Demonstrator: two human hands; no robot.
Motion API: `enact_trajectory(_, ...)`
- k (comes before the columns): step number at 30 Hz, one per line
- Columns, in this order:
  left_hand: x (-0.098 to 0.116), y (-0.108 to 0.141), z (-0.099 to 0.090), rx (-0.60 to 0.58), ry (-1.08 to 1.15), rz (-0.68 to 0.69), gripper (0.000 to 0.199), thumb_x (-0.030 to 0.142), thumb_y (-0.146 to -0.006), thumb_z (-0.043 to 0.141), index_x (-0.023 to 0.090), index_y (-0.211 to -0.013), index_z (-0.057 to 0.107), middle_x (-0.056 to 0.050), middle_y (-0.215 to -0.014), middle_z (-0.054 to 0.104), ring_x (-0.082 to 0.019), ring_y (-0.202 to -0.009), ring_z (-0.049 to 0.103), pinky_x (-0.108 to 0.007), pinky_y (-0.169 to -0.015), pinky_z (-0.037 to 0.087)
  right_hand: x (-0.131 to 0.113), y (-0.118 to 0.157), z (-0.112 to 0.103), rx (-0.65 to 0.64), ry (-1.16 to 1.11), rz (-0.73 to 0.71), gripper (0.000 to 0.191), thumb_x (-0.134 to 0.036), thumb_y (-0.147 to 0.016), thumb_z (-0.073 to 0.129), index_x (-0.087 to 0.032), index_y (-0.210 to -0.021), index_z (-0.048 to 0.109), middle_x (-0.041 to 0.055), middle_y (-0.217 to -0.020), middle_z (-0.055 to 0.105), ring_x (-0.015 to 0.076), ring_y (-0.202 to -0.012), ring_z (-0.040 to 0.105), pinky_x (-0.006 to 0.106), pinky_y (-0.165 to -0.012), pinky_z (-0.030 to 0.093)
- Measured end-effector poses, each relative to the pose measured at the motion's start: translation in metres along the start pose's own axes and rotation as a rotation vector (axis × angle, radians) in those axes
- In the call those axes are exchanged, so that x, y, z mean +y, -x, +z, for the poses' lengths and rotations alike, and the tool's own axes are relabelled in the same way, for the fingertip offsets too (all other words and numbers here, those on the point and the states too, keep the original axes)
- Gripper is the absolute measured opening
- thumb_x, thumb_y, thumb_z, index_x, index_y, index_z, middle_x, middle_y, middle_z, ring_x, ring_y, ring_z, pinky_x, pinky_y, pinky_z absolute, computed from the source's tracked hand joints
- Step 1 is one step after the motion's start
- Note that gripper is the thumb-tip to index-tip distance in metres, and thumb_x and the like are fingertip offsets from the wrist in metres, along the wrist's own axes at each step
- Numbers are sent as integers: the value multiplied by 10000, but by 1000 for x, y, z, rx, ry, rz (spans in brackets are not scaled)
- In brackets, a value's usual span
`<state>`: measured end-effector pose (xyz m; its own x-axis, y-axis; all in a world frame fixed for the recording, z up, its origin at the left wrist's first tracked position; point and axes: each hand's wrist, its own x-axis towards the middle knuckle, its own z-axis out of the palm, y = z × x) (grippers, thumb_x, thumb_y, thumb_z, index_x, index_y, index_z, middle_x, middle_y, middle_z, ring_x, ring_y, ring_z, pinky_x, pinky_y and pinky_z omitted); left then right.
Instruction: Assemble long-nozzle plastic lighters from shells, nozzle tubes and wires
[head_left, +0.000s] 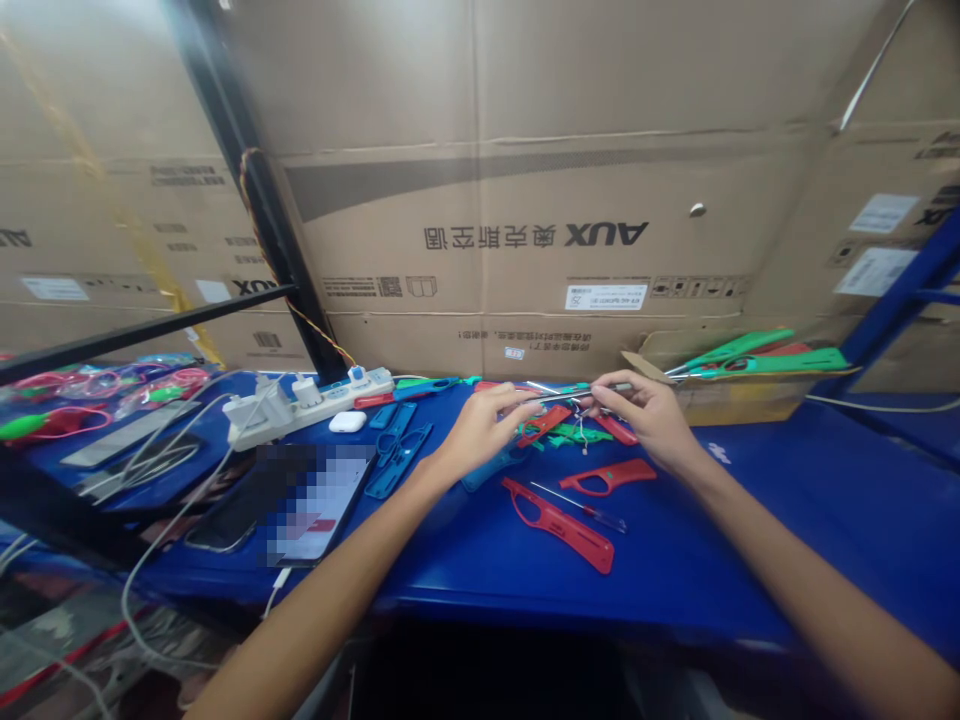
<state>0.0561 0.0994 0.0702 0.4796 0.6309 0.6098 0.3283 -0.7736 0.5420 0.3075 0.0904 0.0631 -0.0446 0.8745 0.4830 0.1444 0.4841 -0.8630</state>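
Observation:
A slim metal tube (559,394) with a bit of green on it spans the gap between my hands, above the worktop. The fingers of my left hand (484,428) close on its left end. My right hand (651,412) pinches the other end. Below them lies a pile of small green plastic parts (577,434) and red pieces. Nearer to me are a red lighter-handle shell (559,525), a second red shell (611,477) and a thin screwdriver (581,507) between them. Blue handle shells (399,448) lie left of my left hand.
An open cardboard box (739,398) of green and red long-nosed lighters stands at the right back. Left are a power strip (315,408), a white earphone case (348,422), two phones (322,510) and cables. Large cardboard sheets (525,190) rise behind the blue table (720,560).

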Motion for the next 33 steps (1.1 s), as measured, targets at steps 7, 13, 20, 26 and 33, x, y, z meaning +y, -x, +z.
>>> enact_trajectory(7,-14,1,2,-52,34,-15,305,365,-1009,590,241,-1249,733,-42,-1182,760,-234,-1024,709,-328,-909,524,-2,0,0,-12,19,-22,297,-479,-780,808,-217,-877,707,34,-752,774,190,-691,736,312,-684,598)
enact_trajectory(13,-16,2,2,-100,-173,5,293,314,-1047,514,220,-1106,784,-61,-1047,775,-221,-927,710,-310,-840,501,-6,2,3,-39,37,-37,268,-457,-784,812,-224,-873,715,24,-740,769,183,-705,738,299,-705,590)
enact_trajectory(20,-16,2,2,-106,-114,-35,264,338,-1010,574,193,-1065,787,-59,-1018,774,-220,-898,695,-307,-822,493,-8,2,1,-54,40,-27,307,-495,-779,806,-221,-881,716,37,-746,776,189,-669,732,317,-680,597)
enact_trajectory(26,-7,1,0,-86,18,-80,416,435,-1049,464,177,-1013,789,-26,-877,745,-180,-763,634,-271,-679,462,-11,3,-2,-36,43,-28,339,-539,-779,795,-230,-901,726,40,-768,779,209,-701,747,341,-705,614)
enact_trajectory(33,1,-2,-2,-23,161,-135,328,421,-979,587,183,-1058,799,-47,-913,750,-198,-798,611,-295,-709,469,-12,4,-4,8,83,-46,302,-530,-781,795,-248,-876,748,20,-745,763,218,-689,736,371,-714,614)
